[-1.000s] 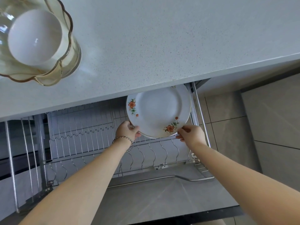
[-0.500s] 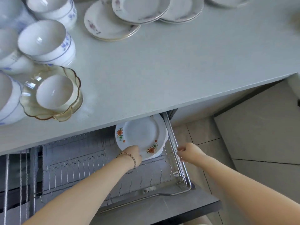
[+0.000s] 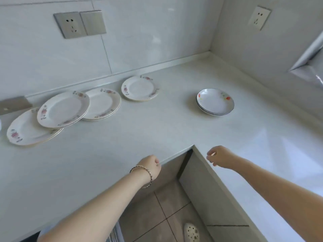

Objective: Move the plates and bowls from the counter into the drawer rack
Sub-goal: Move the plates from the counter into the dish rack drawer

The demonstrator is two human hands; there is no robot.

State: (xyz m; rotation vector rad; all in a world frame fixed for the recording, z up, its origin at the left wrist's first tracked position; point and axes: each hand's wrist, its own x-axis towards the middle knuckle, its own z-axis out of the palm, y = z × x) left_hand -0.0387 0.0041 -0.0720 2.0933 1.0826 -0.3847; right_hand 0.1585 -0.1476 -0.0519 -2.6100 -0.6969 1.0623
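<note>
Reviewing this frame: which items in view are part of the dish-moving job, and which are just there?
Job: floral plates, blue-rimmed bowls, counter, left hand, right hand, both empty.
Just there: steel wall socket, white wall socket, slipper.

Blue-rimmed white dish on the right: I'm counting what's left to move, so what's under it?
The blue-rimmed white dish sits nested in a second blue-rimmed dish; only that one's outer rim shows, its inside is covered.
</note>
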